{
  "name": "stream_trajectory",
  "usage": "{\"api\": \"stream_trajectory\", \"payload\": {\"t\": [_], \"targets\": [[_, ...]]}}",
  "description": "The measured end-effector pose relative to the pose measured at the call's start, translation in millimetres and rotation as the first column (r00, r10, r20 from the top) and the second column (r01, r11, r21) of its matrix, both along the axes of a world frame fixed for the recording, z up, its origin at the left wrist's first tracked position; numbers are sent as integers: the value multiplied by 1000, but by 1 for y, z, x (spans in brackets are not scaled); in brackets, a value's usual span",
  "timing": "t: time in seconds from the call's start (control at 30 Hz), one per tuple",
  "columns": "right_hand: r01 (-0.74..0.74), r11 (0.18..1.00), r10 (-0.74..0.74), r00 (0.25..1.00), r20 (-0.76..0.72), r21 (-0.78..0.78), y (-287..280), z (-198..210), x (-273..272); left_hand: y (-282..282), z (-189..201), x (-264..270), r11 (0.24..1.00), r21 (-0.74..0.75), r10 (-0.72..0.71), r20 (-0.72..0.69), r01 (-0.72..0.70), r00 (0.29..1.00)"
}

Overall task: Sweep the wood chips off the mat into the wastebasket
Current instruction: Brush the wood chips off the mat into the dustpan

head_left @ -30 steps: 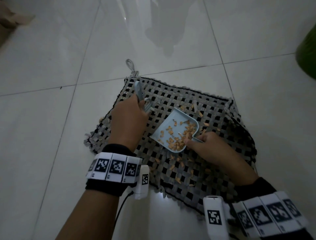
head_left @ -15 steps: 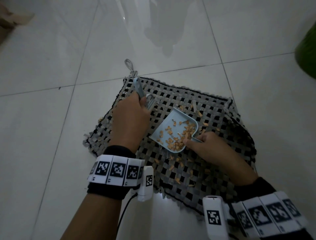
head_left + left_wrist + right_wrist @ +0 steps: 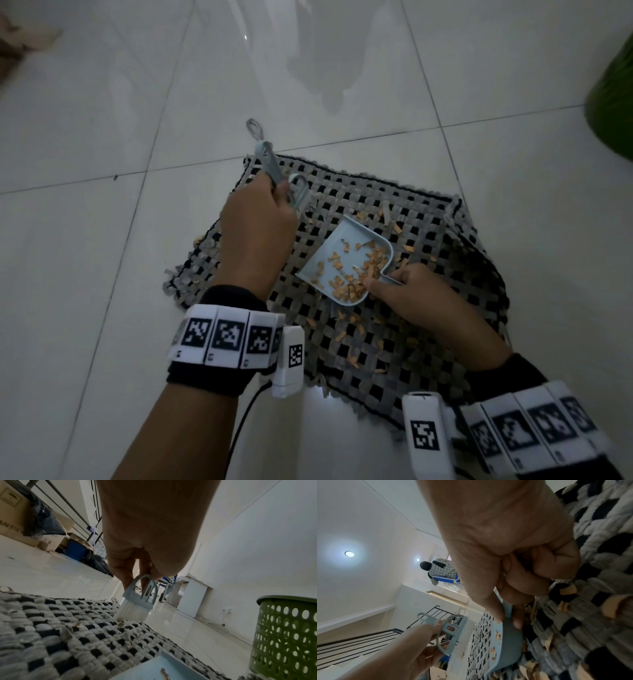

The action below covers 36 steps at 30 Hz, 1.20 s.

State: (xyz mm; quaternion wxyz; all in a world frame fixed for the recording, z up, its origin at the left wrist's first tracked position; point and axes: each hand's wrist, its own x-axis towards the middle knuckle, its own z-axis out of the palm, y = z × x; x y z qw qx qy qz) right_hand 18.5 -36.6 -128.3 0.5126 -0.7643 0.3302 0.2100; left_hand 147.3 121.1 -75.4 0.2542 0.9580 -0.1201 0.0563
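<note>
Dim floor mat (image 3: 428, 240): left hand (image 3: 255, 233) grips brush (image 3: 137, 601), right hand (image 3: 411, 294) pinches dustpan (image 3: 346, 260); wastebasket (image 3: 613, 85) cropped.

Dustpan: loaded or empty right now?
Loaded. The dustpan holds a scatter of wood chips, heaped near its handle end in the right hand; more chips remain on the mat.

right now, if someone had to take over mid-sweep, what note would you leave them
Left hand grips the small brush, bristles down on the mat at its far side.
Right hand pinches the dustpan by its handle, pan resting on the mat.
Done: many wood chips already lie in the pan.
Left: loose chips on the mat beside and in front of the pan; then empty it into the green wastebasket, standing off the mat to the right.
</note>
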Motion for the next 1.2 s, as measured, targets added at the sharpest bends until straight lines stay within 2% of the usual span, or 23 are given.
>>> {"api": "stream_trajectory", "payload": {"t": [0.13,0.23,0.4,0.63,0.73,0.87,0.93,1.0,1.1,1.2], "targets": [[3,1000,-3,1000,0,9,0,0,-1,-7,-14,-6,990,124,-59,-112,73,992],[14,1000,-14,1000,2,16,0,0,0,-6,-14,-9,992,102,-51,-197,72,979],[11,1000,-12,1000,8,14,1,-1,-1,-5,-1,-2,1000,13,6,-6,-6,1000],[8,1000,-8,1000,15,1,1,-2,0,-11,-12,-1,984,165,-50,-74,61,996],[15,1000,-15,1000,19,14,1,-1,-1,-9,-14,-3,992,110,-50,-137,66,989],[10,1000,-10,1000,9,5,1,-1,-1,-3,-9,-1,998,27,60,-21,-60,998],[10,1000,-10,1000,9,3,1,-2,0,-1,-10,-1,998,-1,70,4,-70,998],[7,1000,-7,1000,6,2,1,-1,0,-1,-14,-3,999,23,31,-28,-30,999],[9,1000,-9,1000,3,9,1,0,0,-4,-22,-13,993,49,-103,-106,109,989],[15,1000,-15,1000,3,11,0,1,0,-3,-29,-24,972,93,-207,-112,218,972]]}}
